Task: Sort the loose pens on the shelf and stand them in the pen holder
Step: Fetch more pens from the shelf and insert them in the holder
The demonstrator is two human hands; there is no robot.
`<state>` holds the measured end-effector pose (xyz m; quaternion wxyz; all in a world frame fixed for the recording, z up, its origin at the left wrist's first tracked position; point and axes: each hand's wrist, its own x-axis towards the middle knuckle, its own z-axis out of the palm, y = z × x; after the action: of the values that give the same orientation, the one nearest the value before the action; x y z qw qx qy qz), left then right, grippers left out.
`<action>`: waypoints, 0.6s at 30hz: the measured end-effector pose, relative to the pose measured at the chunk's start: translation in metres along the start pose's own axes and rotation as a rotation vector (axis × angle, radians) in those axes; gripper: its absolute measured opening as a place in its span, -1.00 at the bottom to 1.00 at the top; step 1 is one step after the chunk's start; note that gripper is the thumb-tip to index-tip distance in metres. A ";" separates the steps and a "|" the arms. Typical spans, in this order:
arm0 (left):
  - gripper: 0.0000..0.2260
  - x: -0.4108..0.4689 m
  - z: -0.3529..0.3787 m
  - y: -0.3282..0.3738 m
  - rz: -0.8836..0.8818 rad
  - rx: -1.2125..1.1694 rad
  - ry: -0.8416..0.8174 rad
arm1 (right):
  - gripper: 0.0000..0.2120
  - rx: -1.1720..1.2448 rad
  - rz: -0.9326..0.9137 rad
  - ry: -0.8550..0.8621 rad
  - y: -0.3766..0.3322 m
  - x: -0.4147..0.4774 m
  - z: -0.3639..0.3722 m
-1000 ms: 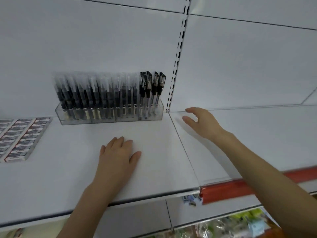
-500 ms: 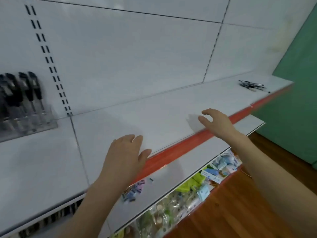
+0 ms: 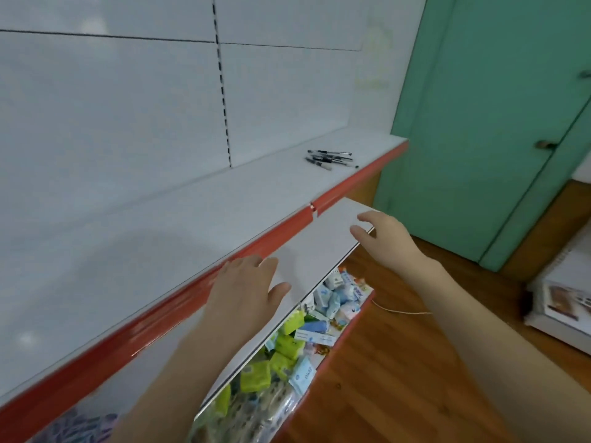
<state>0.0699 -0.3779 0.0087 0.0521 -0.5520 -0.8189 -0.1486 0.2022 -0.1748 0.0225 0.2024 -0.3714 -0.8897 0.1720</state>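
Observation:
Several loose black pens lie in a small heap near the far right end of the white shelf with the red front edge. The pen holder is out of view. My left hand hovers flat over the red edge, fingers straight, holding nothing. My right hand reaches forward over the lower shelf's corner, fingers loosely bent and empty, well short of the pens.
A lower white shelf juts out beneath the hands. Below it sit packets in green, blue and white. A green door stands to the right, stacked books lie on the wooden floor.
The view has swung right: the pen holder has left the frame and the loose pens appear closer. Both hands have moved right along the shelf edge, still empty.

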 end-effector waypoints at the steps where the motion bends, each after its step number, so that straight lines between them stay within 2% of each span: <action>1: -0.51 0.015 0.007 0.008 0.010 0.002 -0.013 | -0.59 0.001 0.010 0.003 0.012 0.007 -0.001; 7: -0.59 0.117 0.051 0.036 0.063 -0.002 0.016 | -0.59 -0.040 0.004 -0.001 0.076 0.077 -0.004; 13: -0.64 0.227 0.081 0.053 0.013 -0.073 0.087 | -0.60 -0.050 -0.050 -0.003 0.129 0.183 -0.011; 18: -0.63 0.300 0.093 0.067 -0.058 -0.140 0.065 | -0.60 -0.027 -0.086 -0.028 0.162 0.263 -0.016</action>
<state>0.0229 -0.0598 0.0074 0.0356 -0.5251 -0.8200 -0.2250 0.1367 0.1274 0.0233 0.1922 -0.3332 -0.9098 0.1561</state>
